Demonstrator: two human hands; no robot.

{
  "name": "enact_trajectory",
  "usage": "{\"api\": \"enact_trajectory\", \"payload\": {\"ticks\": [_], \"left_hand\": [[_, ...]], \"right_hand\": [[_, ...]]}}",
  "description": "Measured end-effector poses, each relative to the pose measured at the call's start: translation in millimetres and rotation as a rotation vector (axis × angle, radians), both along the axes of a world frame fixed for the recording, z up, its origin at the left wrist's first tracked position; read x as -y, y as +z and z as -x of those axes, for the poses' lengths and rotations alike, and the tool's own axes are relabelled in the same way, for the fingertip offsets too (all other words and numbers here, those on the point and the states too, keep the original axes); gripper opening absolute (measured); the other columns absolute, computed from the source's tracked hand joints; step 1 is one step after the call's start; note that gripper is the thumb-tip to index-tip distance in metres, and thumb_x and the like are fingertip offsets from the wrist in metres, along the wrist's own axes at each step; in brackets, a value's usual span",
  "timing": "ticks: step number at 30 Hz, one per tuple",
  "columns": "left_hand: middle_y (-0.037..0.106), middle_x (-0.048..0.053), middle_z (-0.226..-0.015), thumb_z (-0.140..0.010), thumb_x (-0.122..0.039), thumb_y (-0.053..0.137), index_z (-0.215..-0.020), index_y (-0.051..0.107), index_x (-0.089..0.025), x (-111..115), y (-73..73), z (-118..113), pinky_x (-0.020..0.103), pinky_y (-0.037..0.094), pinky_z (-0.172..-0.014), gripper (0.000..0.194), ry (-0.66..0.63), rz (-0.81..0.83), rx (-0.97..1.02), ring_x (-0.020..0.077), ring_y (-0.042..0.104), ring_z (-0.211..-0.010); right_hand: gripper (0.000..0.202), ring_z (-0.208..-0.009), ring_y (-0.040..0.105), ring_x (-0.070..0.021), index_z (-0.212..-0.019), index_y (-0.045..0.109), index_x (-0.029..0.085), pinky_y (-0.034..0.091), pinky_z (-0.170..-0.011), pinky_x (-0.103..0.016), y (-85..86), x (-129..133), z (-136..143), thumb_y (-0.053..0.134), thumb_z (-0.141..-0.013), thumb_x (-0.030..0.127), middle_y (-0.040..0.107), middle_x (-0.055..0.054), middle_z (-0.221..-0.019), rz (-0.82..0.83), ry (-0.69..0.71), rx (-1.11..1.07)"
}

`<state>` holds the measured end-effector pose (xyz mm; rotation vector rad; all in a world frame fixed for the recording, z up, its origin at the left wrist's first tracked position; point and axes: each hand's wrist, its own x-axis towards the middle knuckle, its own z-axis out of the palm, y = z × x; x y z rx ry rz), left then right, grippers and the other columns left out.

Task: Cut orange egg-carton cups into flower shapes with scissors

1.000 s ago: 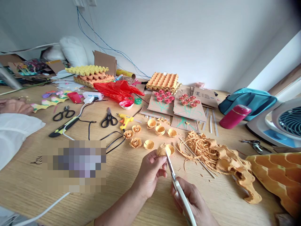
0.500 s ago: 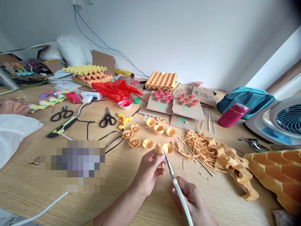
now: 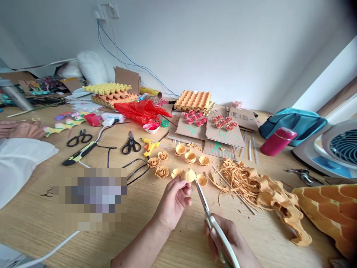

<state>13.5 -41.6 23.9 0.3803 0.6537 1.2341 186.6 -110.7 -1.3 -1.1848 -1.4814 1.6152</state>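
Between the thumb and fingers of my left hand [image 3: 174, 199] is a small orange egg-carton cup [image 3: 188, 175], its rounded side facing up. My right hand [image 3: 227, 236] grips white-handled scissors [image 3: 205, 208]; their tips point up beside the cup's right edge, and the blades look slightly parted. Just behind lie more cut cups, among them a cup [image 3: 202, 180] near the scissor tips and a cup [image 3: 190, 156] farther back. Several carton roses, such as this rose [image 3: 162, 172], sit to the left of them.
Shredded carton strips [image 3: 237, 182] and a torn carton piece [image 3: 290, 212] lie right. A yellow glue gun [image 3: 150, 146], black scissors [image 3: 131, 143] and a utility knife [image 3: 79, 153] lie left. Cardboard with red flowers [image 3: 224, 136] is behind. Another person's hands [image 3: 25, 129] rest far left.
My left hand has shifted slightly left with the cup, which has turned a little. The scissor handles have spread and the blades sit apart from the cup. The camera view has tilted slightly.
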Motion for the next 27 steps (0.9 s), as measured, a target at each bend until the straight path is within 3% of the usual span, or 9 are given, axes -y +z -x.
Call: {"api": "enact_trajectory", "payload": {"ticks": [7,13,27], "left_hand": [[0.056,-0.001,-0.072,-0.073,-0.026,0.075,-0.083,0.065,-0.014,1,-1.3,-2,0.016,0.041,-0.041,0.019,-0.101,0.008,0.062,0.0072,0.049,-0.058],[0.058,0.0,-0.075,-0.068,-0.035,0.085,-0.082,0.064,-0.015,5,-4.7,-7,0.014,0.04,-0.041,0.032,-0.105,-0.031,-0.037,0.0073,0.049,-0.061],[0.053,-0.003,-0.066,-0.062,-0.032,0.085,-0.073,0.063,-0.015,11,4.7,-14,0.015,0.04,-0.042,0.03,0.01,-0.045,-0.255,0.0062,0.041,-0.056]], "right_hand": [[0.058,-0.046,0.035,-0.008,-0.075,0.048,0.02,0.029,-0.048,-0.022,-3.1,1,-1,0.05,-0.085,0.077,0.046,0.006,-0.052,0.026,-0.024,-0.021],[0.056,-0.046,0.039,-0.009,-0.076,0.049,0.02,0.032,-0.047,-0.022,-6.6,0,0,0.051,-0.085,0.076,0.046,0.006,-0.053,-0.016,-0.035,-0.001],[0.057,-0.053,0.044,-0.0117,-0.076,0.05,0.02,0.036,-0.052,-0.024,-3.2,-1,0,0.05,-0.086,0.076,0.048,0.003,-0.059,-0.077,0.014,0.023]]}}
